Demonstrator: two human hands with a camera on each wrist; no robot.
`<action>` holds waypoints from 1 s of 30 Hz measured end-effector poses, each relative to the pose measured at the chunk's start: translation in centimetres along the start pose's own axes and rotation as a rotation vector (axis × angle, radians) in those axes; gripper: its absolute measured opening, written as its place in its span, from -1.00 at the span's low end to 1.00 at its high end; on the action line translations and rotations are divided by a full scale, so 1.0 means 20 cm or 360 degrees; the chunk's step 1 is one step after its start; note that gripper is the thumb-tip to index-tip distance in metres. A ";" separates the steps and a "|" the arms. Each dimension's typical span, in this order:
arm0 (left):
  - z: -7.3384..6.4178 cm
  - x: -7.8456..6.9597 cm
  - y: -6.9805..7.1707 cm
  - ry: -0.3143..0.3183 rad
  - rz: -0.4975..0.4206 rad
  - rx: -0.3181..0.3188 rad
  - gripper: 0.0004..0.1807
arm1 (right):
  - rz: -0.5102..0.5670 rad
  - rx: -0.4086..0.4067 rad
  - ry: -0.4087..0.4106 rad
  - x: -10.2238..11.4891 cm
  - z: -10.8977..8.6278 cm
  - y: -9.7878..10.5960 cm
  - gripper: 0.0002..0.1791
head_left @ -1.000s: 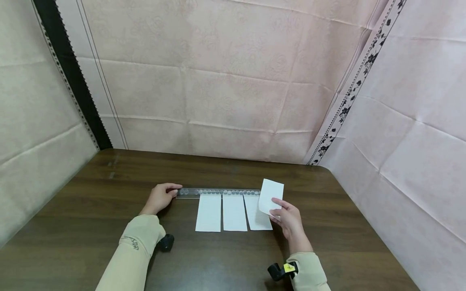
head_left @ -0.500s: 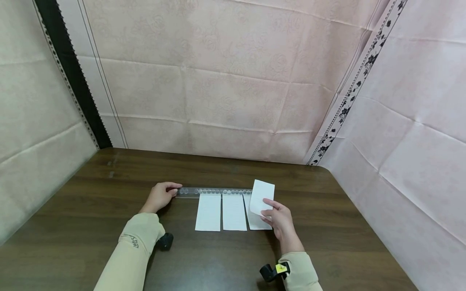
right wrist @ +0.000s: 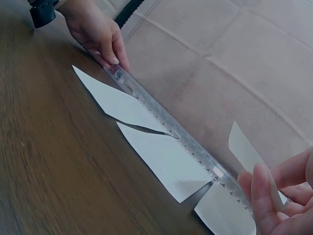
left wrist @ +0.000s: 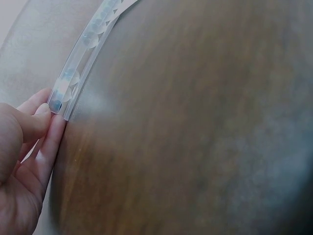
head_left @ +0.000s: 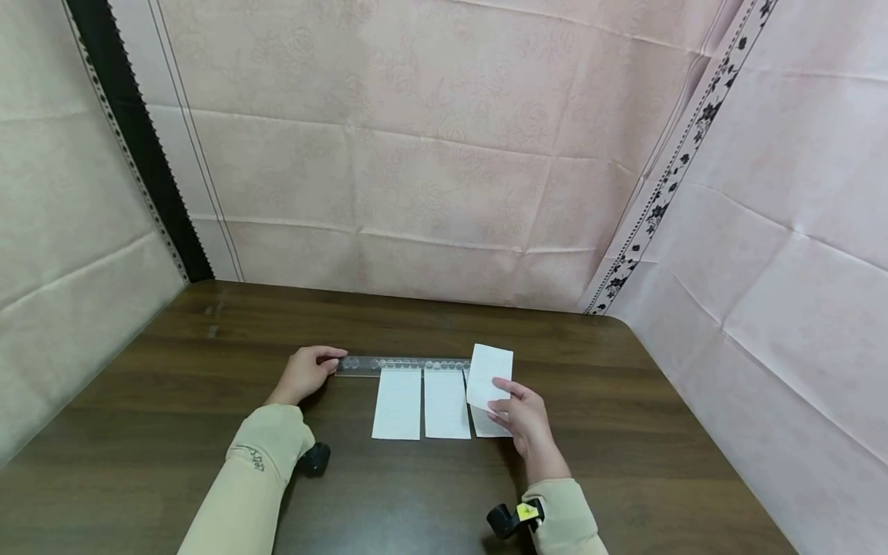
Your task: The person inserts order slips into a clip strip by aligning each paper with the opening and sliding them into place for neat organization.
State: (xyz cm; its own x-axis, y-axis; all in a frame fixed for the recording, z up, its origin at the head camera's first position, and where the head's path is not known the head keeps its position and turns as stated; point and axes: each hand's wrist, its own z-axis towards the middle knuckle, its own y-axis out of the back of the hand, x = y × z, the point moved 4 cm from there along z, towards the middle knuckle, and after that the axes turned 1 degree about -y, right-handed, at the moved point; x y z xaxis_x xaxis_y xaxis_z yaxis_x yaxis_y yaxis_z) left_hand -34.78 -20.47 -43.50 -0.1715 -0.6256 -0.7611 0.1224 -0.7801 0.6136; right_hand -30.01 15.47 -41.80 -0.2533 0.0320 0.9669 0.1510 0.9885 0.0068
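Note:
In the head view, my left hand (head_left: 304, 377) pinches the left end of a clear plastic strip (head_left: 362, 366) that has a row of round clear discs. The left wrist view shows the thumb on top of the strip's end (left wrist: 61, 93). Three white paper slips, left (head_left: 398, 405), middle (head_left: 446, 405) and right (head_left: 491, 426), lie side by side with their top edges at the strip. My right hand (head_left: 530, 420) pinches another white slip (head_left: 490, 374) between thumb and fingers. Raised and tilted, that slip covers part of the right slip and the strip's right end.
Everything lies on a brown wood-grain table (head_left: 388, 501). Pale patterned cloth (head_left: 444, 185) hangs behind it and at both sides. Each wrist carries a black camera, the left one (head_left: 314, 460) and the right one (head_left: 504, 520).
My right hand has moved left with its slip, which now overlaps the right slip further. The left hand keeps its hold on the strip's end.

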 end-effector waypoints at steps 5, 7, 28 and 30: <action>0.00 0.00 0.00 0.0014 -0.0001 -0.0002 -0.77 | 0.0021 0.0017 0.0009 0.00 0.00 -0.03 -0.53; 0.00 0.00 0.00 0.0018 -0.0005 -0.0002 -0.77 | 0.0037 0.0025 0.0007 0.00 -0.01 -0.04 -0.52; 0.00 -0.01 0.00 0.0001 0.0010 -0.0012 -0.77 | 0.0016 0.0071 -0.0013 -0.02 -0.02 -0.15 -0.50; 0.00 -0.01 0.00 0.0008 0.0007 -0.0011 -0.77 | 0.0021 0.0079 -0.0011 -0.03 -0.02 -0.16 -0.50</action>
State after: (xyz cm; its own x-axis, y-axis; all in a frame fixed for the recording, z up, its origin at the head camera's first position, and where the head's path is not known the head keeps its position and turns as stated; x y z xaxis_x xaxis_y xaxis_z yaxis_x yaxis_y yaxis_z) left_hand -34.64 -20.40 -43.35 -0.1660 -0.6290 -0.7594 0.1297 -0.7774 0.6155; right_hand -29.87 12.19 -42.27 -0.2581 0.0460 0.9650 0.1070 0.9941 -0.0188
